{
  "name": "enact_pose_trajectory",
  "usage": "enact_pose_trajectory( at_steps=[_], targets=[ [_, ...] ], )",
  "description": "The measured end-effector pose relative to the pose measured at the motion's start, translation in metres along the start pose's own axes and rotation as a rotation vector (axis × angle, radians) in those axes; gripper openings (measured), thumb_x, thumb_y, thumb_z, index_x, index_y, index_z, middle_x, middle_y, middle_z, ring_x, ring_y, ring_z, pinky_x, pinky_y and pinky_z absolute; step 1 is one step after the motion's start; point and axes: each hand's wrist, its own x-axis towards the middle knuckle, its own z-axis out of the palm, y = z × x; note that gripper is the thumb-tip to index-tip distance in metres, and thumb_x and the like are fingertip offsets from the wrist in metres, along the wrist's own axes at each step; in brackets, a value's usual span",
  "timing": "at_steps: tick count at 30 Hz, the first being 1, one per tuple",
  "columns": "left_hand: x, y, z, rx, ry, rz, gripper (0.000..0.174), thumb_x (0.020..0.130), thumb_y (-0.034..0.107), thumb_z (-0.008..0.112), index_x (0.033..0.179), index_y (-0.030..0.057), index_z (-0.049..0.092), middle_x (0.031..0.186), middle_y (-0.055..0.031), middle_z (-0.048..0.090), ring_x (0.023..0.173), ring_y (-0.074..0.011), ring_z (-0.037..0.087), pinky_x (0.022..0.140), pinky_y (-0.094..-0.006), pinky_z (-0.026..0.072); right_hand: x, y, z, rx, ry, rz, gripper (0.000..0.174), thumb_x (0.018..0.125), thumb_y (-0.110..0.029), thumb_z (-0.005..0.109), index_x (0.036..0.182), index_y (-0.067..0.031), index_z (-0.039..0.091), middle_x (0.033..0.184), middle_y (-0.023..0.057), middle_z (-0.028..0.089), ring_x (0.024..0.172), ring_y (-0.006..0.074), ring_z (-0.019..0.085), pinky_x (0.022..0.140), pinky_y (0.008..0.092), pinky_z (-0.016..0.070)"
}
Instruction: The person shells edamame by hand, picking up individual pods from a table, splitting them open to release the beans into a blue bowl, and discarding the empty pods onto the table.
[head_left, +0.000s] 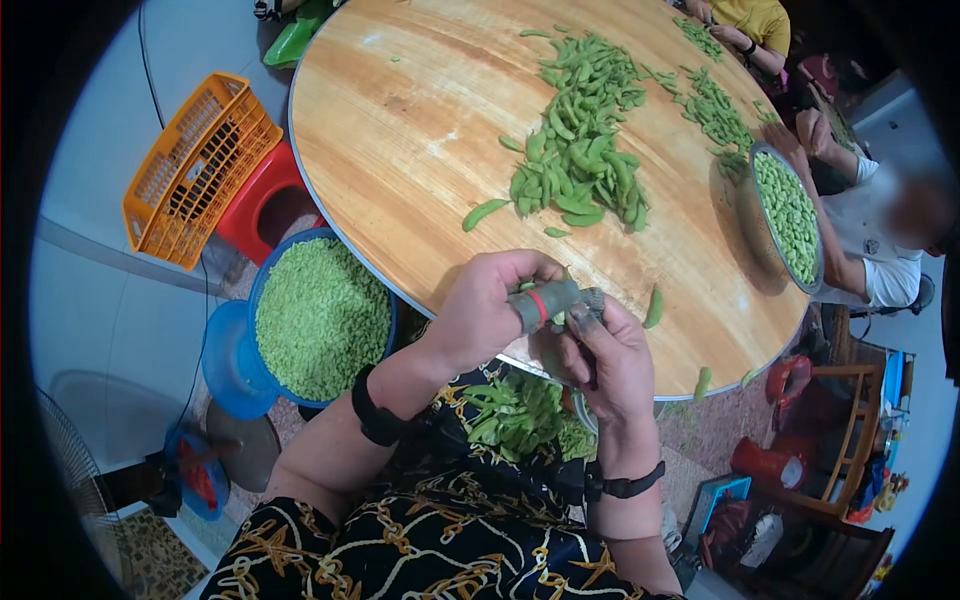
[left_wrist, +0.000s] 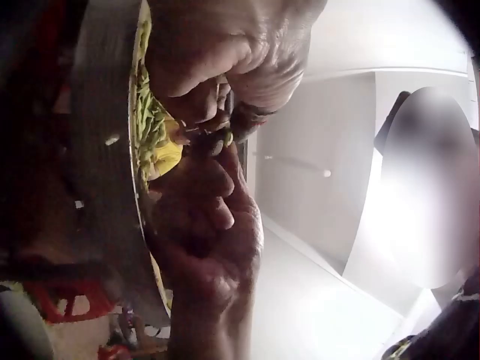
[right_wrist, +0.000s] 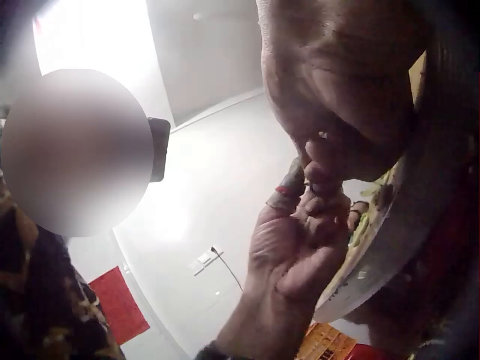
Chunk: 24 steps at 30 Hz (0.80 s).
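Note:
Both hands meet over the table's near edge in the head view. My left hand has its thumb in a grey-green sleeve with a red band. My right hand faces it, a dark ribbed cover on a finger and its thumb smudged dark. Between the fingertips they pinch a green soybean pod, mostly hidden; a bit of the pod shows in the left wrist view. Just beyond the hands lies a heap of soybean pods, with a loose pod right of them.
Left of the round wooden table stands a blue basin of shelled beans. A metal bowl of beans sits at the right edge. Green hulls lie below the hands. Another person sits at right; an orange crate is at left.

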Motion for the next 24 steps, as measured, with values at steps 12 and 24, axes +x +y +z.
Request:
enact_pose_trajectory(
  at_steps=[12, 24],
  targets=[
    [-0.004, -0.012, 0.009, -0.011, 0.128, 0.06, 0.017, 0.084, 0.004, 0.06, 0.1, 0.0022, 0.058, 0.086, 0.0012, 0.06, 0.07, -0.0056, 0.053, 0.058, -0.0189, 0.0434, 0.003, 0.002, -0.009, -0.056, 0.006, -0.035, 0.011, 0.091, -0.012, 0.05, 0.085, -0.0038, 0.054, 0.057, -0.003, 0.05, 0.042, 0.0013, 0.035, 0.038, 0.0175, 0.0245],
    [-0.03, -0.02, -0.014, 0.785, 0.066, 0.732, 0.037, 0.07, -0.002, 0.063, 0.106, 0.0053, 0.056, 0.088, -0.0115, 0.061, 0.078, -0.027, 0.063, 0.068, -0.0326, 0.0513, -0.002, 0.014, 0.02, -0.574, 0.192, -0.446, 0.019, 0.083, 0.0, 0.055, 0.102, 0.0011, 0.056, 0.085, 0.0012, 0.058, 0.069, 0.0054, 0.052, 0.063, 0.0199, 0.0431]
  ],
)
